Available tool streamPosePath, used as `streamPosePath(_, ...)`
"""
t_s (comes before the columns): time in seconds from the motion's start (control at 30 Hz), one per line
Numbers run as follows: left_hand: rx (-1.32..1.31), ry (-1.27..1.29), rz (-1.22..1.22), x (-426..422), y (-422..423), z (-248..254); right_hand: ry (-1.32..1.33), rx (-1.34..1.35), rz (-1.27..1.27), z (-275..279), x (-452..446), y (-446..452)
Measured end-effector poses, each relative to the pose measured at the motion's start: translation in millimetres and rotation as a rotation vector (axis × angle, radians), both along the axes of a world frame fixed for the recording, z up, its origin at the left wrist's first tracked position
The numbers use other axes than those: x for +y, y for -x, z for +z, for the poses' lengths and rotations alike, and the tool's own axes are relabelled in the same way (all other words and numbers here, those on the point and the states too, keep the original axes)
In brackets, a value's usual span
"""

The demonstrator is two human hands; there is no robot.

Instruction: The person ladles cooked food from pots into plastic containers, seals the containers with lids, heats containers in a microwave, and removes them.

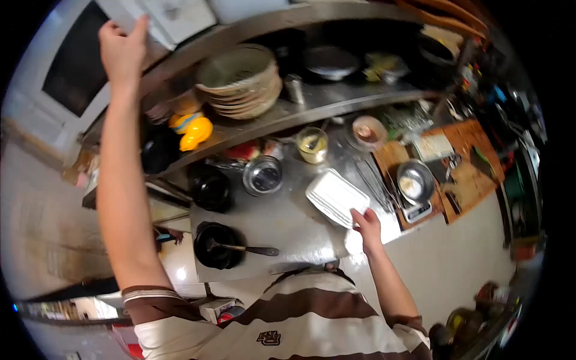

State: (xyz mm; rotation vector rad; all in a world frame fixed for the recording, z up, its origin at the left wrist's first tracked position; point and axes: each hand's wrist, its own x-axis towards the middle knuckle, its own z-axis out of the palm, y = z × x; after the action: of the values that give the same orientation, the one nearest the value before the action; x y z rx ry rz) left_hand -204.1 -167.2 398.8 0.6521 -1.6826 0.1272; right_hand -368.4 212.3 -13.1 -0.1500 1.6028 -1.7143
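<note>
My left hand (123, 48) is raised at the upper left, fingers curled over the edge of a white appliance door (45, 99) with a dark window. The white appliance body (180, 18) stands beside it on the upper shelf. Low over the steel counter (282, 219), my right hand (367, 228) pinches the near right corner of a closed white lidded container (337, 197). A glass jar of pale yellow contents (312, 145) and a clear bowl (263, 175) are beyond the container. Metal tongs (375, 186) lie to its right.
Stacked bowls (240, 84) and a yellow object (197, 131) sit on the shelf. Black pots (211, 261) stand at the counter's left, one with a ladle (258, 250). Right: cutting boards (471, 171), a metal bowl (415, 181) on a scale (418, 211). Another person's hand (174, 236) shows lower left.
</note>
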Motion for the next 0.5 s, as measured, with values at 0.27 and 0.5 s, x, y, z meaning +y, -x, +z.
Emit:
streamPosePath(0.27, -0.06, 0.152, 0.011, -34, 3, -5, -0.112, -0.036, 0.03, 3, 1, -2)
streamPosePath(0.5, -0.667, -0.612, -0.479, 130, 56, -276, -0.114, -0.064, 0.086, 4, 3, 2)
